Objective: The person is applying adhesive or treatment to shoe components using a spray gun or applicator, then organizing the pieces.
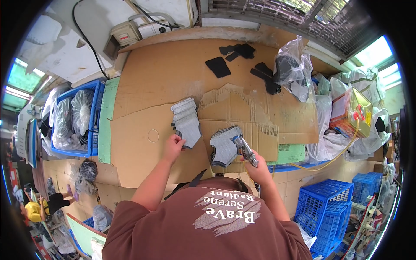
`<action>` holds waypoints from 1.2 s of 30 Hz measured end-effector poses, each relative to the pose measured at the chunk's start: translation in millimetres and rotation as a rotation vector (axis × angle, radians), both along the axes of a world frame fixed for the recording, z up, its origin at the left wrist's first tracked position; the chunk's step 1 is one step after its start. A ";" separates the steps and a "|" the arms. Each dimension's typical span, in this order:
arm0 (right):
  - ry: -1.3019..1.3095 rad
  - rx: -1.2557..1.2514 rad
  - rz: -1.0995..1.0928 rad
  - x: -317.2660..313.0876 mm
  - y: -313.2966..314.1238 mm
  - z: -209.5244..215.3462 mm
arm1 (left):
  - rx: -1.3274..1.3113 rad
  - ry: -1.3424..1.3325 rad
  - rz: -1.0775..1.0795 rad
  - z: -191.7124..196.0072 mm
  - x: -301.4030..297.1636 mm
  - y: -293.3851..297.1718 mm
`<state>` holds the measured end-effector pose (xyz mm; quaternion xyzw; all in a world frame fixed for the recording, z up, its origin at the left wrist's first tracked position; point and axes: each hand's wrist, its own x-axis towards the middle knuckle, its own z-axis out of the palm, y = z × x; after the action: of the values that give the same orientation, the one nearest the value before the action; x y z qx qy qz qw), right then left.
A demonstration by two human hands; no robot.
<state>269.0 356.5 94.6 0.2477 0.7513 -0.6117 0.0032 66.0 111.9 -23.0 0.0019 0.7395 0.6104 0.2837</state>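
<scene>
Head view, centre of frame: left hand (174, 147) pinches the edge of a fanned grey row (189, 126); right hand (258, 169) is wrapped around a spray gun (246, 151) that, if dipped, could knock the loose grey stack (223, 146) askew.

A blue rectangular plastic crate (94, 146) stood at the left, holding clear plastic bags (81, 110). Blue lattice-sided plastic crates (312, 210) stood lower right. A dark metal mesh grille (290, 24) spanned the upper right; a yellow-shirted person (33, 211) was far lower left.
</scene>
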 end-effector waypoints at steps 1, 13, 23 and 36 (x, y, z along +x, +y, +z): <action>-0.001 -0.001 0.001 -0.8 -0.8 1.5 | -0.049 -0.017 -0.014 -1.0 -2.8 -2.2; -0.091 -0.016 0.111 -13.6 -11.1 10.2 | -0.651 0.630 -0.562 64.1 33.9 40.5; -0.042 0.036 0.151 -15.1 -17.2 3.3 | -0.898 0.336 -0.716 32.9 39.1 51.8; -0.046 0.029 0.128 -11.2 -14.9 -0.7 | -0.451 0.321 -0.230 -28.2 23.7 10.3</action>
<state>257.8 341.6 93.9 0.2131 0.7742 -0.5933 0.0560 89.7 122.2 -51.1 0.1188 0.8869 0.3864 0.2237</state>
